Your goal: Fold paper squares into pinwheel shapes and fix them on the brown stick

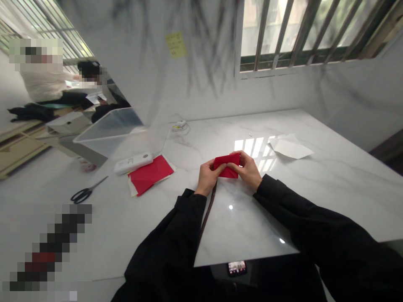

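Note:
Between both hands is a small folded piece of red paper, held up over the white marble-look table. My left hand pinches its left side, thumb on the near face. On the right side, my right hand grips it the same way, and the two thumb tips meet near the middle. Fingers behind the paper are mostly hidden. To the left lies a stack of red paper sheets with white sheets under it. A thin brown strap hangs down beside my left wrist.
Left of the stack are a white case and black-handled scissors. A translucent plastic bin stands behind. A creased white sheet lies at the right, a white cable by the wall. A phone is below the table edge. Two people sit far left.

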Tool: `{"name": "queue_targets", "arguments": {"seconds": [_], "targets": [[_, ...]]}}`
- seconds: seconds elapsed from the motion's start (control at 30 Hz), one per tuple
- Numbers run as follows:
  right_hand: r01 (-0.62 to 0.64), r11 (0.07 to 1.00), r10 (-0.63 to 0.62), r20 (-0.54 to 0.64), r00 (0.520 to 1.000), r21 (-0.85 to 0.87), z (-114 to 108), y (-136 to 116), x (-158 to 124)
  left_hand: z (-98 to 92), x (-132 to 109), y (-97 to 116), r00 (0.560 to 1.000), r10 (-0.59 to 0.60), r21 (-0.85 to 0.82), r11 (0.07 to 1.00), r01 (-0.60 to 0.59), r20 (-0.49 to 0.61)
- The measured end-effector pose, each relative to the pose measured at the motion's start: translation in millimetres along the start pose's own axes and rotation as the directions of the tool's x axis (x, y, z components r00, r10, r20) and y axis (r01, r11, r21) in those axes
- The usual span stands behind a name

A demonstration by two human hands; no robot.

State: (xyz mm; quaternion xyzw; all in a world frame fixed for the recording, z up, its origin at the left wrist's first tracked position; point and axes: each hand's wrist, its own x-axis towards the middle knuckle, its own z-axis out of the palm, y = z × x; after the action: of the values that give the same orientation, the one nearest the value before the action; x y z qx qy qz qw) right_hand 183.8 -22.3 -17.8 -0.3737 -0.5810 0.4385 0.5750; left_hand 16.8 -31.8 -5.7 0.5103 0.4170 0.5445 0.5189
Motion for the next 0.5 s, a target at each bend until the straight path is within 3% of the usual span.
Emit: {"name": "queue_targets", "arguments": {"seconds": [0.5], "targets": [[0.009, 1.0, -0.01, 0.035, 0.999, 0.028, -1.5, 3.7, 8.7, -1.5, 6.9, -5.0, 1.0, 0.027, -0.018, 0.999, -0.027, 0.003]]}}
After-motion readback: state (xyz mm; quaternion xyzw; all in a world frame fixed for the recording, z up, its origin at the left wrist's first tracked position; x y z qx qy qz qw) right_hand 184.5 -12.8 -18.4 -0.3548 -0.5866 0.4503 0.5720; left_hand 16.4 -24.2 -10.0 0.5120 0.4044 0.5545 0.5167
